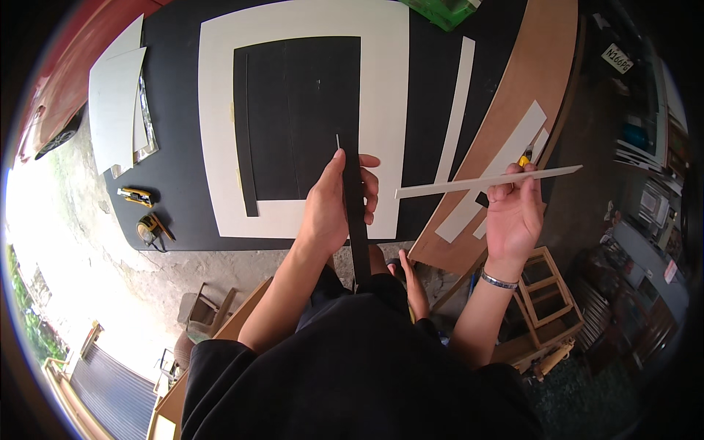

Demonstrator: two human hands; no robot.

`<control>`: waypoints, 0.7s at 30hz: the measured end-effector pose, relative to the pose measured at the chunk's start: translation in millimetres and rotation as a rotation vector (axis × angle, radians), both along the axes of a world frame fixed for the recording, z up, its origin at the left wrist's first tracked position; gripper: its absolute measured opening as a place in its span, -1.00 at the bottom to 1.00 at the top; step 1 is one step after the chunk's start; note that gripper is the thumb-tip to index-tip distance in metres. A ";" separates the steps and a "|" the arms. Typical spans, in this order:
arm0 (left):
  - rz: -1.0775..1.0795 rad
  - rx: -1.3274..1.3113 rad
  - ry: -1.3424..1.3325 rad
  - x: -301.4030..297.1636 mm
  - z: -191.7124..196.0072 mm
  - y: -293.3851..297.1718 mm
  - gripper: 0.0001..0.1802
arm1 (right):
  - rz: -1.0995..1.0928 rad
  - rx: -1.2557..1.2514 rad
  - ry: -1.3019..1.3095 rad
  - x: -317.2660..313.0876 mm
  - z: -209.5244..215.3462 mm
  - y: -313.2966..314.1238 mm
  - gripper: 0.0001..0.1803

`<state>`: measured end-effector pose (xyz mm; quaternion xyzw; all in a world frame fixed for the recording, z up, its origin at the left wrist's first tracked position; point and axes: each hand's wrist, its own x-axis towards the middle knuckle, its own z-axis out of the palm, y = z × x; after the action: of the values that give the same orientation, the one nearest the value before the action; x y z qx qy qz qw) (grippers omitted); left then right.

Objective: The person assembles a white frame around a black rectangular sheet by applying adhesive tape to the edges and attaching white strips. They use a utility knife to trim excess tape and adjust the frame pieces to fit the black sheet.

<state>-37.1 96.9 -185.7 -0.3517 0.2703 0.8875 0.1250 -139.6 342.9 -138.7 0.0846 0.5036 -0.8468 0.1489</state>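
My left hand (328, 202) is closed around a long black strip (356, 242), which runs from over the board down toward my body. A thin grey tip (338, 141) sticks out above the thumb; whether it belongs to the strip I cannot tell. Between the fingers of my raised right hand (515, 213) is a narrow white strip (447, 187), held almost level. Just behind those fingertips shows a yellow cutter (526, 158), held or lying there, I cannot tell. Below the hands lies a white rectangular mat frame (220, 132), with a thin black strip (251, 139) inside its opening.
On the black table (176, 88) are white sheets (117, 110), a yellow utility knife (137, 196) and a tape measure (150, 229) at left. Rightward lie another white strip (456, 110) and a brown plank (543, 59) bearing white offcuts (469, 209). A green container (444, 11) stands far back.
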 end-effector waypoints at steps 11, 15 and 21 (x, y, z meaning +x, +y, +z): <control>-0.144 -0.051 0.058 -4.2 16.3 35.7 -0.50 | 0.023 -0.367 -0.135 -3.0 -12.0 32.3 -0.81; -0.141 0.004 0.204 -2.3 31.1 52.4 -0.48 | -0.176 -0.342 -0.262 0.0 -18.0 44.9 -0.80; -0.134 0.022 0.312 -6.2 30.2 64.7 -0.48 | -0.163 -0.245 -0.239 7.9 -15.2 50.1 -0.77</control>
<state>-43.3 161.6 -155.5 -0.1895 0.2993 0.9240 0.1441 -131.6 393.0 -153.8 0.2063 0.3669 -0.8950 0.1478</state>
